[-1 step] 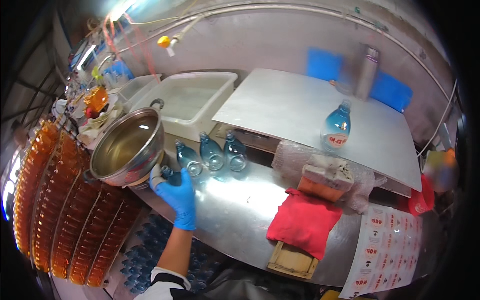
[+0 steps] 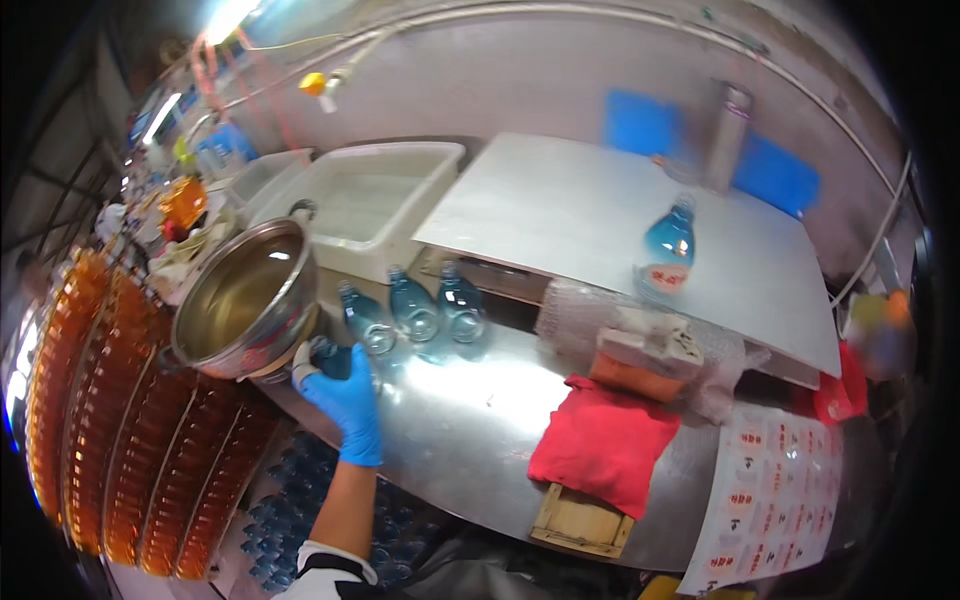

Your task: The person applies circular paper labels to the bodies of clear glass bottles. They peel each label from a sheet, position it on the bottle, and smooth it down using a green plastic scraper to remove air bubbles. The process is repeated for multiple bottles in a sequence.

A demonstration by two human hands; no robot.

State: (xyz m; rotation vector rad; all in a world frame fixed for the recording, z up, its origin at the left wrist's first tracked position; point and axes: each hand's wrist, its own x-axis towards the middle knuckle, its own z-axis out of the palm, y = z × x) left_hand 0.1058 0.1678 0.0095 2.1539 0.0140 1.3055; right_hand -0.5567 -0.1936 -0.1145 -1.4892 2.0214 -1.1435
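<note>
My left hand, in a blue glove with pale finger covers, is wrapped round a blue glass bottle. Most of that bottle is hidden by the hand. It is just right of a metal pot of yellowish liquid. Beyond the hand, three clear blue glass bottles stand in a slanting row: one near the fingers, a middle one and a right one. My right hand is out of view.
A labelled blue bottle stands on a raised white board. A white tub is behind the pot. A red cloth, a wooden block and a label sheet lie to the right. Stacked amber bottles fill the left.
The whole view has shifted slightly left. My left hand stays by the pot, and the held bottle's neck shows less clearly. The standing bottles keep their places.
</note>
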